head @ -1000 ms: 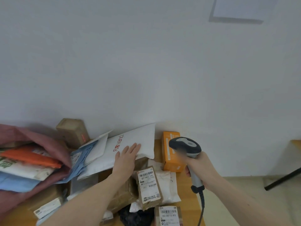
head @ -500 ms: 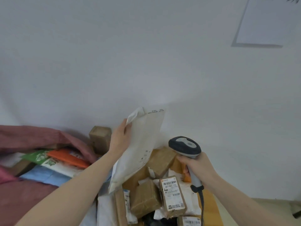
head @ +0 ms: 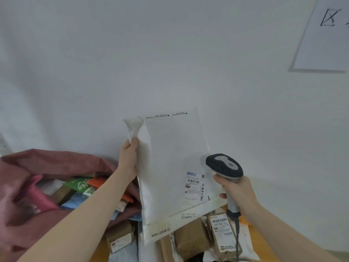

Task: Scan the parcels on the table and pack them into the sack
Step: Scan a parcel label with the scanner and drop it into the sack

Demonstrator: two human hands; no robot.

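My left hand (head: 129, 157) grips the left edge of a large white mailer (head: 170, 167) and holds it upright above the table, its shipping label (head: 195, 186) facing me at the lower right. My right hand (head: 238, 193) grips the handle of a grey barcode scanner (head: 224, 166), whose head sits just right of that label. The pinkish-red sack (head: 37, 167) lies open at the left with several parcels inside.
Brown taped parcels (head: 190, 237) and a labelled brown packet (head: 221, 231) lie on the wooden table (head: 255, 235) under the mailer. A small brown box (head: 120, 237) sits by the sack. A white wall stands close behind, with a paper sheet (head: 324, 35) at the upper right.
My left hand has lifted the white mailer off the pile and turned it so its labelled side faces me. The scanner hand has stayed beside it.
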